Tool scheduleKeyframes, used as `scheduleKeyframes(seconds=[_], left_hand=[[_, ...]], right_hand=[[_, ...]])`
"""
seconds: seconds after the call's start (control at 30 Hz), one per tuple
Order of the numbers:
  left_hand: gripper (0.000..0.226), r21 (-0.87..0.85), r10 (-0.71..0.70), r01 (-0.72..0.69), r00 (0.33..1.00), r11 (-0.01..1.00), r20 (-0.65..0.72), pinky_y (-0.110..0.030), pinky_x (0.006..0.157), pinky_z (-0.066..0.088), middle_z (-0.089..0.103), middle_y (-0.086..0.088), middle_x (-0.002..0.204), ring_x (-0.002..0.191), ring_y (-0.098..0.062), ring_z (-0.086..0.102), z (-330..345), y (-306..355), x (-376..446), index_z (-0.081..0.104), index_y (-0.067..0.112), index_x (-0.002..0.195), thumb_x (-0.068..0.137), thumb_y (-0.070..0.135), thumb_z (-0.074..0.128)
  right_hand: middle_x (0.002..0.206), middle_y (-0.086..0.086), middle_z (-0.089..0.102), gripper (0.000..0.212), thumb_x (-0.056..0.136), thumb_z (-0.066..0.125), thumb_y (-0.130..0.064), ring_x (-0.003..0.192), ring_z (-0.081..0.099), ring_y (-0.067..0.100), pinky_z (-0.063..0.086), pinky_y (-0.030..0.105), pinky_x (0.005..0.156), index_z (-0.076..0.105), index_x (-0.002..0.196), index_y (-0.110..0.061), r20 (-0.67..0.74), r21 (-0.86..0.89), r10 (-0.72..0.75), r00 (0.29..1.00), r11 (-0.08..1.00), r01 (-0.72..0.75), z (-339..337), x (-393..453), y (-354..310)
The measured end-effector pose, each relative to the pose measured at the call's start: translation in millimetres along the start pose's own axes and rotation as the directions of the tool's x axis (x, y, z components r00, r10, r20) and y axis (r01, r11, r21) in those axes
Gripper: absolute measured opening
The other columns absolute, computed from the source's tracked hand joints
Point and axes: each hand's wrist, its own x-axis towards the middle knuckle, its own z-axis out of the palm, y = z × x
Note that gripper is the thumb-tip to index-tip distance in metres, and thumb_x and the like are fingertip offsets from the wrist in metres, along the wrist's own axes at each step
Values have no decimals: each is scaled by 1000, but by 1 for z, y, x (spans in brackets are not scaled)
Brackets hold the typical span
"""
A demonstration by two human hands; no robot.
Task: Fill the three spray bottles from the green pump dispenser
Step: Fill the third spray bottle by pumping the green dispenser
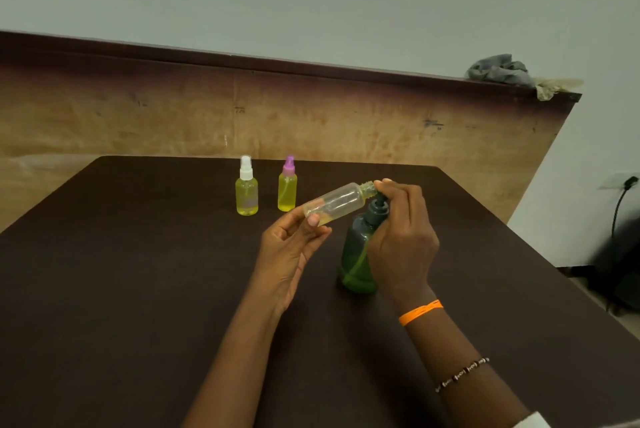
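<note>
2 capped bottles stand full on the tabletop; the left hand pinches the nearly empty third bottle at the green pump dispenser, right hand closed over its pump

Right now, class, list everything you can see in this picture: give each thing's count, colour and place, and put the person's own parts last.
Capped spray bottles: 2, yellow liquid, one white-capped, one purple-capped, standing at the table's far side.
Open bottle: 1, clear, nearly empty, tilted, mouth at the pump spout.
Green pump dispenser: 1, dark green, mid-table.
Table: 1, dark brown.
Board: 1, tan, behind the table.
Cloth: 1, grey, on the board's top right.
Wristbands: 2, orange, beaded, right wrist.
Left hand: holds the open bottle.
Right hand: on the pump head.
</note>
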Motion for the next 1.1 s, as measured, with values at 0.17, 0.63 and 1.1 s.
scheduleKeyframes(seconds=[0.17, 0.63, 1.1], left_hand=[[30, -7, -18, 18, 1000, 1000, -3, -25, 79, 56, 72, -3, 85, 69, -8, 67, 2, 0, -3, 66, 9, 95, 65, 16, 64], [40, -45, 19, -19, 1000, 999, 0, -25, 80, 56, 73, -3, 91, 80, -12, 69, 2, -1, -3, 65, 6, 97, 62, 23, 67], [35, -47, 48, -47, 999, 998, 17, -24, 80, 56, 74, -1, 92, 71, -7, 67, 2, 0, -2, 64, 4, 102, 70, 18, 61]], right_hand=[[81, 7, 58, 28, 80, 39, -3, 67, 54, 21, 46, 33, 48, 66, 89, -5, 68, -71, -49, 996, 996, 54, -11, 20, 1], [83, 8, 60, 30, 80, 39, -1, 70, 53, 21, 45, 30, 49, 66, 91, -4, 56, -69, -62, 997, 995, 66, -11, 17, 4], [108, 9, 57, 42, 75, 35, -1, 89, 49, 19, 47, 26, 66, 60, 109, -2, 57, 16, 8, 998, 1000, -9, -3, 1, -1]])
